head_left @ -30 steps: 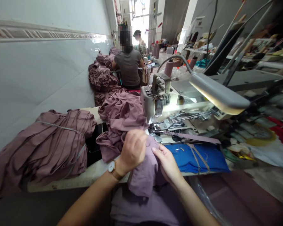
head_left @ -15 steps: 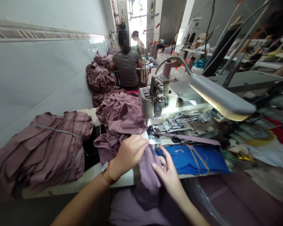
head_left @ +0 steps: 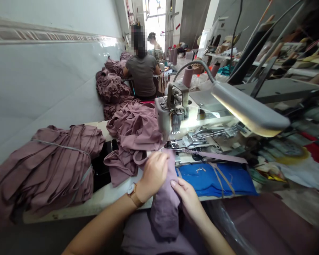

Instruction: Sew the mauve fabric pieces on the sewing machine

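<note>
A mauve fabric piece (head_left: 166, 209) hangs over the table's front edge, its upper end near the needle area of the sewing machine (head_left: 172, 117). My left hand (head_left: 155, 171), with a watch on the wrist, pinches that upper end. Lower down, my right hand (head_left: 184, 193) grips the right edge of the same piece between thumb and fingers. Some right-hand fingers are hidden behind the cloth. A narrow mauve strip (head_left: 218, 156) runs into the machine from the right. Behind my left hand lies a heap of mauve fabric (head_left: 135, 127).
A tied bundle of mauve pieces (head_left: 61, 159) lies on the left of the table. A blue fabric-wrapped pad (head_left: 215, 179) sits at the front right edge. A lit lamp (head_left: 250, 106) overhangs the machine. Ahead, a person (head_left: 142, 74) sits with their back to me.
The fabric's upper end has come up off the metal plate by the needle and now shows above my left hand. My left hand has turned; my right hand has drawn slightly down.
</note>
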The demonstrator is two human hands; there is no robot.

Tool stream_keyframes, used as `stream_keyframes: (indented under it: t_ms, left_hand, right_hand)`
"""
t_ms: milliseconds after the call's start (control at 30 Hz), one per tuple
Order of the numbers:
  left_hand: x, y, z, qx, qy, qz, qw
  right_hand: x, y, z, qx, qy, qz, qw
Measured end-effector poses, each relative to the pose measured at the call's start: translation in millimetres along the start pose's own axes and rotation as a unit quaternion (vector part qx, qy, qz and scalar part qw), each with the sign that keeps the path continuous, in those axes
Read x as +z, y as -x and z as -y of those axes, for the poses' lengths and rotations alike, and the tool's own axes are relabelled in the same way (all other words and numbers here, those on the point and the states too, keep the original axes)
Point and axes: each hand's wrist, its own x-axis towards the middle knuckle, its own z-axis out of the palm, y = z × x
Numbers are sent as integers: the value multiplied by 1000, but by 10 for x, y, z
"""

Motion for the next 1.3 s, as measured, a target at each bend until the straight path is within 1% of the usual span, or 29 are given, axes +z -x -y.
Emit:
stream_keyframes:
  t_ms: [67,100,133,200,300,367,433,500,667,867,933,1000,1067,1100,1133,1167,1200,1233,1267,1300]
  left_hand:
    - [17,88,54,104,-25,18,994]
    - [10,108,87,138,-39,31,989]
    - [-10,113,119,156,-53,46,985]
    - [-71,86,167,165,-67,80,981]
    - [-159,14,199,178,-54,118,975]
    - [-180,-22,208,179,-45,123,975]
    - [-170,-44,214,164,-48,118,978]
    - [-149,-55,212,144,-61,109,982]
    - [-106,-71,214,123,-83,94,985]
    - [-73,-232,358,108,-52,75,990]
    - [-115,-240,327,90,-45,65,993]
    - [-175,-104,201,49,-33,25,998]
    - [-191,221,9,-31,5,-6,999]
    - [-162,445,-89,-91,39,-1,995]
    - [-99,693,-177,-162,86,45,982]
    - [-6,944,-250,-243,155,123,950]
    - [112,1181,-304,-354,228,180,889]
    - [242,1384,-342,-467,313,237,792]
    - [368,1543,-368,-547,415,268,676]
    - [473,1649,-385,-594,510,245,572]
  right_hand:
    - [5,-8,-8,0,-19,-2,1000]
    - [4,3,-5,2,-26,3,1000]
    - [0,26,2,7,-30,12,999]
    - [-22,107,32,29,-34,49,998]
    - [-72,258,108,94,-59,105,988]
    - [-101,318,166,130,-92,110,981]
    - [-119,320,218,134,-121,95,979]
    - [-128,279,250,120,-138,81,980]
    - [-139,180,257,109,-155,77,979]
    - [-88,67,282,100,-142,53,983]
    - [-53,7,308,100,-135,45,985]
    - [-31,-37,330,97,-134,44,985]
    - [-38,-49,334,93,-134,53,985]
    - [-53,-42,325,93,-134,57,985]
    - [-74,-29,308,95,-135,57,985]
    - [-97,-11,284,100,-137,54,984]
    - [-121,11,254,106,-142,45,983]
    - [-142,36,221,113,-150,34,982]
    - [-160,64,184,121,-160,23,979]
    - [-177,97,144,129,-170,14,977]
